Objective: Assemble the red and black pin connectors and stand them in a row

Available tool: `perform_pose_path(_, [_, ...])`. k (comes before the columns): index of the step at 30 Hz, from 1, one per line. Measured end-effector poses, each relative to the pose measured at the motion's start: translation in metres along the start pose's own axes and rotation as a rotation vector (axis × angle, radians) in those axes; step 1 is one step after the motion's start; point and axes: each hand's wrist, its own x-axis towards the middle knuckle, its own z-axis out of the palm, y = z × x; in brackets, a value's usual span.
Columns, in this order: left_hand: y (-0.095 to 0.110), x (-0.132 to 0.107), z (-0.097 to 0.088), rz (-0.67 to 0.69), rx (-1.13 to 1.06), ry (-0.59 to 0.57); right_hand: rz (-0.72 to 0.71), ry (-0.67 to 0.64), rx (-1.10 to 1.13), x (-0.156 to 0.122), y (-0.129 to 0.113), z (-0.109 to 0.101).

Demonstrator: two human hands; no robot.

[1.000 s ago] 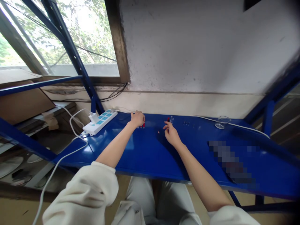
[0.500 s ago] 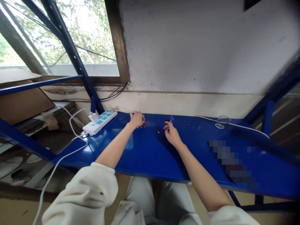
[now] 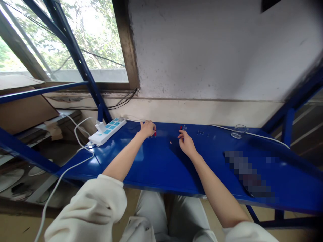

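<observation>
Near the back edge of the blue table, my left hand [image 3: 147,129] is bent downward, its fingers closed at a small red piece [image 3: 155,133]. The clear lower end of that piece touches or nearly touches the tabletop, beside other tiny clear pieces partly covered by the hand. To the right, my right hand [image 3: 187,142] hovers low with loosely bent, slightly parted fingers. Just beyond its fingertips are another small red piece [image 3: 181,128] and small clear tubes [image 3: 184,127]. Between the hands lies a tiny pale-orange bit [image 3: 170,142].
Several tiny clear pieces [image 3: 200,132] sit right of my right hand. A clear glass cup [image 3: 237,134] stands further right by a white cable. A white power strip [image 3: 108,130] lies at the left. A blurred dark object [image 3: 248,174] rests at the front right of the blue table [image 3: 156,164].
My right hand has shifted slightly to the right, away from the red piece and tubes. My left hand stays almost in place at its red piece.
</observation>
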Motion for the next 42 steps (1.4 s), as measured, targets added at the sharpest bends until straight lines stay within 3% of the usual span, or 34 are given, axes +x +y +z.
perform_pose_path(5, [0.001, 0.0, -0.002, 0.007, 0.016, -0.01, 0.09, -0.021, -0.247, 0.0, 0.005, -0.004])
perform_pose_path(11, [0.03, -0.006, 0.001, 0.199, -0.098, 0.154, 0.165, -0.037, -0.389, -0.006, 0.021, 0.003])
perform_pose_path(15, [0.061, -0.006, 0.029, 0.356, -0.184, 0.111, 0.18, -0.027, -0.417, -0.007, 0.029, 0.011])
perform_pose_path(20, [0.088, -0.001, 0.072, 0.286, -0.268, 0.123, 0.216, -0.071, -0.425, -0.004, 0.029, 0.013])
perform_pose_path(25, [0.1, 0.008, 0.09, 0.219, -0.226, 0.122, 0.249, -0.104, -0.443, -0.001, 0.028, 0.013])
perform_pose_path(32, [0.11, 0.019, 0.082, 0.209, -0.199, 0.27, 0.262, -0.135, -0.474, 0.002, 0.028, 0.016])
perform_pose_path(37, [0.105, 0.015, 0.067, 0.175, -0.284, 0.253, 0.324, -0.204, -0.509, 0.004, 0.024, 0.015])
perform_pose_path(42, [0.094, -0.006, 0.059, 0.097, -0.506, 0.2, 0.377, -0.275, -0.572, 0.007, 0.021, 0.014])
